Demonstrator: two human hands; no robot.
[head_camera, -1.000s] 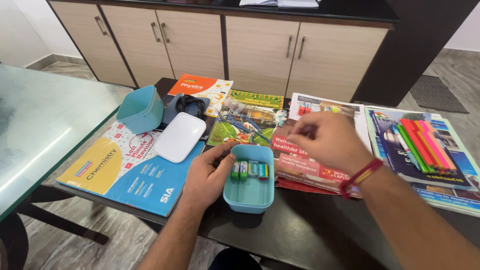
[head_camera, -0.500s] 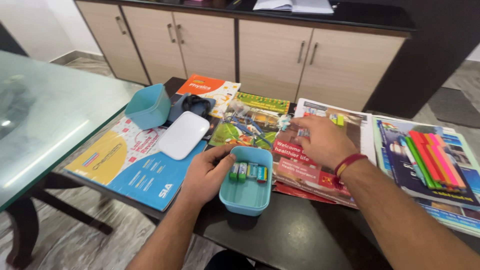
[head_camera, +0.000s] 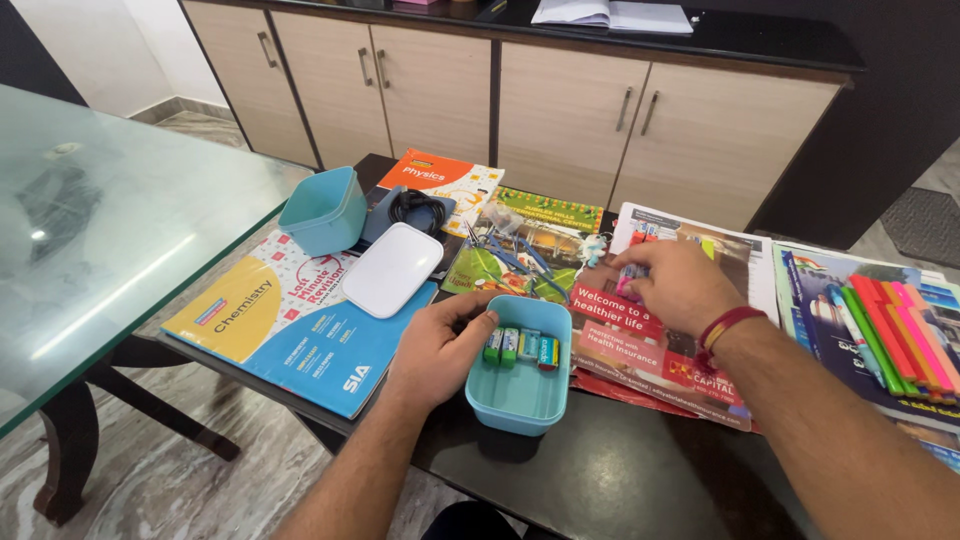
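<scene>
My left hand (head_camera: 438, 347) grips the left wall of an open teal box (head_camera: 520, 405) on the dark table. A row of several small colourful erasers (head_camera: 521, 346) lies inside it at the far end. My right hand (head_camera: 683, 288), with a red thread band on the wrist, rests on a magazine (head_camera: 640, 350) just right of the box. Its fingertips pinch a small pink eraser (head_camera: 628, 284) there. More small pieces (head_camera: 640, 234) lie on the page just beyond the hand.
A second teal box (head_camera: 322, 210), a white lid (head_camera: 392, 268) and a black cable (head_camera: 418, 208) lie to the left on textbooks (head_camera: 290, 325). Blue-handled tools (head_camera: 520, 255) sit behind the box. Coloured pens (head_camera: 900, 330) lie at right. A glass table (head_camera: 100, 230) stands left, cabinets (head_camera: 560, 100) behind.
My right hand has come down from above the magazine onto the page and closed its fingertips on a small pink piece. The left hand stays on the teal box. The view shifted slightly.
</scene>
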